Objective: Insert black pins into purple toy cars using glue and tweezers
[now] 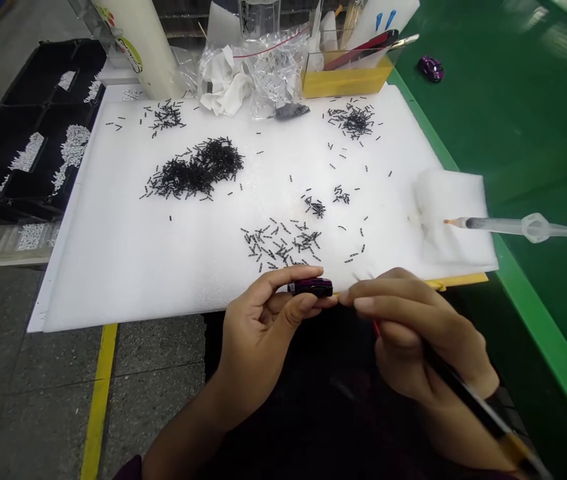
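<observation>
Pinching a small purple-and-black shell between thumb and index finger, the left hand is holding it at the near edge of the white foam sheet as I am viewing it remotely; another fingertip is showing just below the shell's right end. The right hand is curling close beside that end, its foremost fingertips bunching together, and I am not able to tell whether anything tiny is sitting between them. Thin, blurred tips are showing above those fingers. A long dark tool is running through the same grip and sticking out toward the lower right. Beyond the hands, I am noting loose black slips lying scattered just past the shell, with a dense black heap resting farther left. To the right, a syringe is lying with its orange tip over a folded foam pad. Along the far side, I am recording a pale bottle, crumpled tissue, a clear bag and a yellow-based holder that is carrying tools. A second purple shell is sitting apart on the green table. At far left, black trays are holding white pieces.
</observation>
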A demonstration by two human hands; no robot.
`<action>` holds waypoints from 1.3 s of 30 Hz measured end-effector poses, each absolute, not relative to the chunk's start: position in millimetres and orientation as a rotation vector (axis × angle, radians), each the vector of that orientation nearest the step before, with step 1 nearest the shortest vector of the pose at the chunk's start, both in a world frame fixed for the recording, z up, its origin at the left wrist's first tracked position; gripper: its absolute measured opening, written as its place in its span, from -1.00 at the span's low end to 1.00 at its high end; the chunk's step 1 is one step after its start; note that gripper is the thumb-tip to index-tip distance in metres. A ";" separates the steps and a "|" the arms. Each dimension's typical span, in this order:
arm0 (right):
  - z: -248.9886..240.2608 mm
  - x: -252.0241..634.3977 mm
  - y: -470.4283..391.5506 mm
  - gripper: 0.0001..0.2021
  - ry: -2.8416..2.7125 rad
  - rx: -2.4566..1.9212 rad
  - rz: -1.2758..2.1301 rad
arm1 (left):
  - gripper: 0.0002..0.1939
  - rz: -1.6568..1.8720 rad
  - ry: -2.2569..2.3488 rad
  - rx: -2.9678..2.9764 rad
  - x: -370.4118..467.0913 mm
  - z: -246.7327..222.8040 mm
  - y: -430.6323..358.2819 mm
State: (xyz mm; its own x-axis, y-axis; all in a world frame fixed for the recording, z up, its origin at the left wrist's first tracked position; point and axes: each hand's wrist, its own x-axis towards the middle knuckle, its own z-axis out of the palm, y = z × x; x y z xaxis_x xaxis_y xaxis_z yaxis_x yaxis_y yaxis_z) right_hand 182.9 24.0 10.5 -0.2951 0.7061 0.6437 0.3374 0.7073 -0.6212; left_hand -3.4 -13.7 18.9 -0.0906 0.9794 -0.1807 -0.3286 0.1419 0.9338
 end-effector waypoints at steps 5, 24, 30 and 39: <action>14.8 177.0 41.6 -0.80 -2.045 -0.726 0.073 | -0.84 1.269 1.138 0.854 -6.3 15.6 -13.7; 17.2 175.0 42.9 -0.72 -1.934 -0.827 0.694 | -0.85 1.243 1.201 1.045 -8.4 20.5 -11.7; 23.8 168.7 41.2 -0.87 -1.857 -0.883 0.893 | -0.87 1.277 1.148 1.026 -7.9 19.0 -11.4; -0.6 198.5 48.9 -0.74 -1.607 -0.912 0.812 | -0.87 1.356 1.232 0.825 4.6 27.3 -13.6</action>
State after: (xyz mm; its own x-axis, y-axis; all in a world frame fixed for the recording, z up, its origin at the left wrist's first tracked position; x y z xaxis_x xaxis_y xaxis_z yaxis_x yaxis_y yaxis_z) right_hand 198.5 48.9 -0.6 -0.1404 0.8780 0.4575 0.1527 0.4758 -0.8662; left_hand 4.6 -13.6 27.3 -0.1844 0.9697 -0.1601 -0.2521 0.1108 0.9613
